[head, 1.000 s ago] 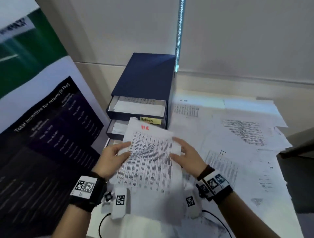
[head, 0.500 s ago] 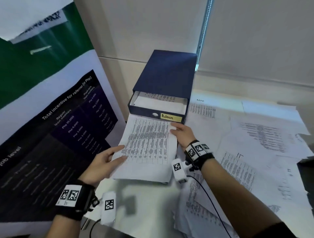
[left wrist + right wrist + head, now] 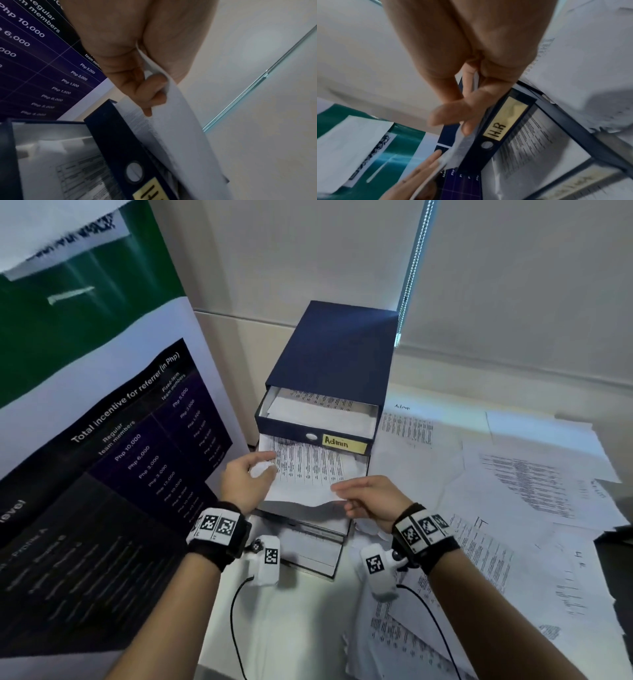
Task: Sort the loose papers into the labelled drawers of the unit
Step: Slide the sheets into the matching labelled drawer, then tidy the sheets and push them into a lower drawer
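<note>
The sheet (image 3: 308, 474) that both hands held flat out in front of the unit (image 3: 329, 361) a second ago now reaches in under the open Admin drawer (image 3: 318, 422), its far edge hidden beneath that drawer's front. The left hand (image 3: 245, 479) has gone from lying flat on the sheet's left edge to pinching that edge, fingers curled. The right hand (image 3: 371, 498) has come back from the sheet's far right corner to its near edge, which it pinches. The near edge has buckled.
</note>
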A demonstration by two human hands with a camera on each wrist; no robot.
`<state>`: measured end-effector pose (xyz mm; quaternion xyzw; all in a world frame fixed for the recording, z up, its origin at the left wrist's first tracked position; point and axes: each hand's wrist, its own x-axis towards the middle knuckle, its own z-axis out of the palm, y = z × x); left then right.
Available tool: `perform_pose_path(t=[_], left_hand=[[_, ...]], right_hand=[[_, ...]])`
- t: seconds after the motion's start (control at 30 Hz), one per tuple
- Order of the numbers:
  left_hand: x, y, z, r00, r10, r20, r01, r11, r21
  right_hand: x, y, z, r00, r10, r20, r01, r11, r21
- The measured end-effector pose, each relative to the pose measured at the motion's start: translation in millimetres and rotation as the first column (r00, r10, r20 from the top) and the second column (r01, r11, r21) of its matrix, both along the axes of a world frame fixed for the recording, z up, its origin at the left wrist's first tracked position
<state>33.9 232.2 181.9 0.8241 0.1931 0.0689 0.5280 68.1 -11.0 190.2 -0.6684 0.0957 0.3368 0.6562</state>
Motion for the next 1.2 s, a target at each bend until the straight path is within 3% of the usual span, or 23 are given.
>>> perform_pose_path(t=[0.17, 0.27, 0.33, 0.4, 0.47, 0.5, 0.57, 0.67, 0.73, 0.77, 0.93, 1.0, 1.07, 1.13, 1.2], left_hand=[[-8.5, 20.0, -17.8, 0.942, -0.286, -0.174, 0.254, 0.95, -0.183], [-12.6, 27.8, -24.7, 0.908, -0.384, -0.167, 0.342, 0.91, -0.234], [-10.6, 28.4, -28.2, 0.917, -0.374, -0.14, 0.339, 0.914, -0.222], [-6.8, 24.2, -27.8, 0.96, -0.262, -0.103, 0.239, 0.952, -0.19], [-4.8, 18.3, -23.2, 0.99, -0.142, -0.013, 0.142, 0.988, 0.058], [-5.0, 14.8, -19.5, 0.988, -0.137, 0.077, 0.115, 0.965, 0.238], [-6.3, 3.5, -11.8, 0.935, -0.293, 0.202, 0.171, 0.868, 0.466], [-3.2, -21.7, -14.8, 0.836, -0.549, -0.007, 0.412, 0.619, 0.669], [3.5, -39.5, -26.2, 0.788, -0.58, -0.204, 0.512, 0.436, 0.74], [7.9, -46.9, -30.4, 0.774, -0.571, -0.275, 0.549, 0.388, 0.74], [35.8, -59.5, -48.0, 0.758, -0.474, -0.448, 0.631, 0.362, 0.686], [47.4, -62.2, -47.5, 0.751, -0.465, -0.469, 0.647, 0.371, 0.666], [60.4, -65.5, -42.9, 0.722, -0.454, -0.522, 0.686, 0.371, 0.626], [74.9, -67.3, -38.8, 0.673, -0.42, -0.609, 0.739, 0.367, 0.565], [84.2, -68.4, -32.9, 0.637, -0.378, -0.672, 0.769, 0.369, 0.522]], right_hand=[[-11.9, -9.6, 19.7, 0.956, 0.243, -0.166, -0.222, 0.966, 0.133], [-11.5, -13.1, 6.7, 0.977, 0.169, -0.13, -0.148, 0.976, 0.16], [-3.4, -12.4, -6.6, 0.996, 0.074, -0.055, -0.071, 0.995, 0.066], [8.3, -9.3, -16.6, 1.0, -0.025, -0.005, 0.025, 1.0, 0.01], [19.7, -0.6, -19.9, 0.995, -0.054, 0.079, 0.056, 0.998, -0.023], [26.5, 5.0, -20.1, 0.989, -0.048, 0.139, 0.058, 0.996, -0.067], [41.8, 11.6, -25.1, 0.978, -0.063, 0.197, 0.087, 0.989, -0.116], [56.9, 18.0, -27.0, 0.985, -0.062, 0.159, 0.076, 0.994, -0.083], [55.2, 14.6, -25.5, 0.992, -0.1, 0.082, 0.098, 0.995, 0.029], [51.5, 9.8, -23.4, 0.992, -0.122, 0.044, 0.118, 0.99, 0.084], [31.4, -57.2, -32.5, 0.959, -0.281, 0.036, 0.268, 0.94, 0.211], [23.9, -101.1, -53.3, 0.926, -0.374, 0.057, 0.369, 0.926, 0.075], [16.6, -145.3, -77.8, 0.932, -0.331, 0.146, 0.359, 0.893, -0.27], [9.0, -184.5, -103.4, 0.982, -0.154, 0.11, 0.188, 0.717, -0.672], [-1.7, -215.9, -127.2, 0.989, -0.115, -0.088, -0.021, 0.484, -0.875]])
